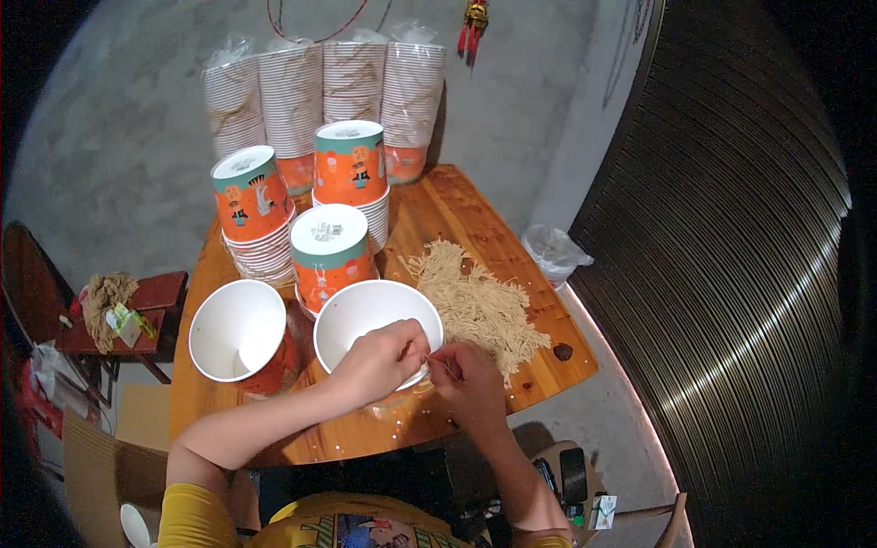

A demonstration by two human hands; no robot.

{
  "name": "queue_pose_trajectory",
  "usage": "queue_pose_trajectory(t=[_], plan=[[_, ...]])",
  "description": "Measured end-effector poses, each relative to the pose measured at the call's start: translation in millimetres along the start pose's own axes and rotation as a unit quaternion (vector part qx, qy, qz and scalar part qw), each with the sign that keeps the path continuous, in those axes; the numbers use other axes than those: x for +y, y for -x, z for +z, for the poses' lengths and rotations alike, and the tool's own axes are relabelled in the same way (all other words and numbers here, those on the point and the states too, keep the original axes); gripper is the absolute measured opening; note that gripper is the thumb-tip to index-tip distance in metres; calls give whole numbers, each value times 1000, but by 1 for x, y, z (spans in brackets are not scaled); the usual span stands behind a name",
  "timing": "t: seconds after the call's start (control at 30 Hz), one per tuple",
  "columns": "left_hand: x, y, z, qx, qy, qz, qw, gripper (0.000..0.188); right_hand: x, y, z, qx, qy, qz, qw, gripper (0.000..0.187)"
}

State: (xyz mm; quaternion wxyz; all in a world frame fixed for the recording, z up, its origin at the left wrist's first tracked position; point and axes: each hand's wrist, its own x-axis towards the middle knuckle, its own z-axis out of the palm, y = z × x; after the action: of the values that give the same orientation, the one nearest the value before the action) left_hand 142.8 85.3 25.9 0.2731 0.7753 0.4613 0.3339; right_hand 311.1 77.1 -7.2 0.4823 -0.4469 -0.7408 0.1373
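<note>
A white-lined paper bucket (361, 310) stands upright near the front of the wooden table, its mouth facing me. At its right front rim, my left hand (388, 358) reaches over the opening with fingers pinched together. My right hand (470, 379) is just outside the same rim, fingers closed close to the left fingertips. Between them a thin beige string shows faintly; its ends are hidden. Right of the bucket lies a loose pile of beige strings (484, 306). A second open paper bucket (239, 329) with an orange outside stands to the left, slightly tilted.
Upside-down orange and green paper buckets (331, 251) stand in stacks behind. Tall bagged stacks of white-rimmed buckets (352, 87) line the wall. A dark lump (563, 352) sits by the right edge. Red stools (151, 315) are at left, a ridged shutter (731, 256) at right.
</note>
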Motion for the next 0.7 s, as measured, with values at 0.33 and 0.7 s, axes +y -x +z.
queue_pose_trajectory(t=[0.33, 0.7], plan=[[-11, -1, 2, -14, 121, -51, 991, 9, -1, 3, 2, 10, -9, 3, 1000, 12], [-11, -2, 3, -15, 120, -71, 990, 11, -2, 3, 1, 1, -27, 11, 1000, 13]])
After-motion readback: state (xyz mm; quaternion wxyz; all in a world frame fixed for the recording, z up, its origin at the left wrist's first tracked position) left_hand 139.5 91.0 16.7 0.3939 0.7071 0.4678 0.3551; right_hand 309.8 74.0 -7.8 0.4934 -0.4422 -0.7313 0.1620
